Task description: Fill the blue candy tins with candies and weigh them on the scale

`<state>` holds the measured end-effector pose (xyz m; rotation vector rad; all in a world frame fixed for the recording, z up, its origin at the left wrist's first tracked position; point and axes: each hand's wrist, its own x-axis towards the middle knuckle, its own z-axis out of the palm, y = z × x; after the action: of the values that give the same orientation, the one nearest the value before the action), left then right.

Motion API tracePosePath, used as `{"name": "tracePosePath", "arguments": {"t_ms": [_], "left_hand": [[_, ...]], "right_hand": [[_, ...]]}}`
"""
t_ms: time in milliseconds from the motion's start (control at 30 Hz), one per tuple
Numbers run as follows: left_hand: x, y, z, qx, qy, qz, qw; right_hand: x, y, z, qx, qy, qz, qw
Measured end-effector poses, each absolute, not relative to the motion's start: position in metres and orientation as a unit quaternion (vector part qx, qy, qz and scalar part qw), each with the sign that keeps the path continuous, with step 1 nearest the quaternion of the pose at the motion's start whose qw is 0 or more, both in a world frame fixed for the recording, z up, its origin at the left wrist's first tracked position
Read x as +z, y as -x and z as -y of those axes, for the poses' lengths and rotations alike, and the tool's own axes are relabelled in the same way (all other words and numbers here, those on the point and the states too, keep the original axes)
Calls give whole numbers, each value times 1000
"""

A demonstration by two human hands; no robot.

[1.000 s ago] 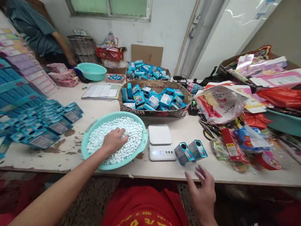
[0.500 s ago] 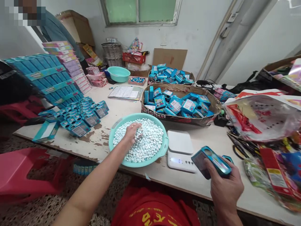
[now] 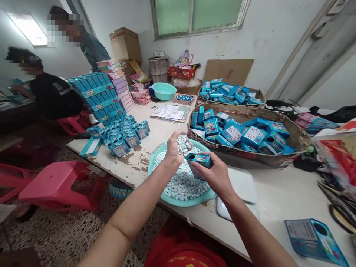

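Note:
My left hand (image 3: 174, 150) is cupped around a heap of small white candies (image 3: 183, 144), raised just over the pale green basin (image 3: 191, 202). More of the same candies (image 3: 183, 187) fill that basin. Close beside it, my right hand (image 3: 218, 172) grips a small blue box (image 3: 200, 163) with a round hole in its top. The box is held upright over the basin, its hole near the cupped candies. Partly behind my right forearm lies a white scale (image 3: 241, 183). Another blue box (image 3: 314, 239) with a hole stands at the table's lower right.
Cardboard trays (image 3: 250, 150) of blue boxes stand behind the basin. To the left are rows of blue boxes (image 3: 119, 135) and a tall stack (image 3: 98, 96). Scissors (image 3: 340, 218) lie at the right edge. A pink stool (image 3: 58, 181) and two people are on the left.
My left hand has risen from the basin with candies in it. My right hand has brought a blue box leftward over the basin. Another box now stands at lower right. The view has turned left.

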<state>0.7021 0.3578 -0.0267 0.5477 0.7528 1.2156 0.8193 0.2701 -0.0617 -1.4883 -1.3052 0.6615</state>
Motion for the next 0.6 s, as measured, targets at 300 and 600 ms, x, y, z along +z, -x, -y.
{"name": "tracePosePath", "arguments": {"t_ms": [300, 600], "left_hand": [[-33, -712, -359, 558, -338, -389, 650], [-36, -714, -363, 562, -395, -395, 610]], "right_hand": [[-65, -812, -283, 237, 614, 589, 469], [-59, -807, -284, 223, 615, 587, 476]]}}
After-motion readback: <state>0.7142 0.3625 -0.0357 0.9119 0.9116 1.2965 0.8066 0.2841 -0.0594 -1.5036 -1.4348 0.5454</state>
